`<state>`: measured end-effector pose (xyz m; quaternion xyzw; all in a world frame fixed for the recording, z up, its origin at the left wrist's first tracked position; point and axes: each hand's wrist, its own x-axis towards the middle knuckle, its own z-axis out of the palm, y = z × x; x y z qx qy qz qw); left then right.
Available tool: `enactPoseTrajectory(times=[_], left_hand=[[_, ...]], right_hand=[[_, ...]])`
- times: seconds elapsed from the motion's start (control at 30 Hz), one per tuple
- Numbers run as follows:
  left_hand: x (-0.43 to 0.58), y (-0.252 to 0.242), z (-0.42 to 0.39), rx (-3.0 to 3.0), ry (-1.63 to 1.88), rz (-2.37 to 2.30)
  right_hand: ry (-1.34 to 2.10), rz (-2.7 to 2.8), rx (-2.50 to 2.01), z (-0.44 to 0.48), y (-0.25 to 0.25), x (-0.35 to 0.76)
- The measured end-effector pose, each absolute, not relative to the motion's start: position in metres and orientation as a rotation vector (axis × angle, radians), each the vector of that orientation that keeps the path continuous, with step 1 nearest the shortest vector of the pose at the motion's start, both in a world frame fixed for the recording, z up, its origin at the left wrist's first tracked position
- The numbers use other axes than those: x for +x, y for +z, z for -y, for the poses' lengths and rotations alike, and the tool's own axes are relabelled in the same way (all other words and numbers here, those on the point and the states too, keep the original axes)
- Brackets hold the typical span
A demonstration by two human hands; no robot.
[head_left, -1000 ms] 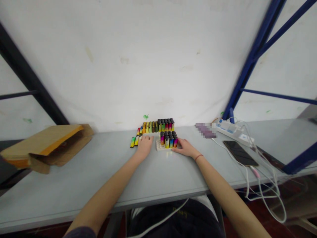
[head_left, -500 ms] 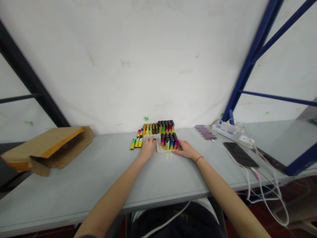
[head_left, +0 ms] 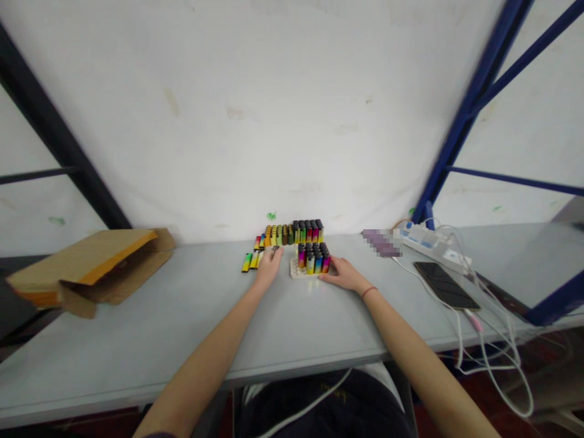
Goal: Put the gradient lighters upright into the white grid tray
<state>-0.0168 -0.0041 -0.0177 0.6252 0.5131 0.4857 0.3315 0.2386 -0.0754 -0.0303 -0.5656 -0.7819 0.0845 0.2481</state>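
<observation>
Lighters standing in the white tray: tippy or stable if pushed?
The lighters look tall and narrow, so probably tippy if pushed high, unless the white tray seats them. Their glossy bodies may feel slippery.

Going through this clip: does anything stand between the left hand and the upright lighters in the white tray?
Nothing visible does. Only a narrow strip of table separates the left hand from the tray, and the lighters stand just beyond its near edge.
</observation>
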Motion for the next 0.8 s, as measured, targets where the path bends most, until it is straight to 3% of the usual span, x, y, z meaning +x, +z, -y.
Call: enactPoseTrajectory(times=[0.8], left_hand=[[-0.011, 0.004, 0.03, 2.079, 1.192, -1.681]], right_hand=[[0.236, 2.143, -1.544, 0.077, -0.027, 0.238]])
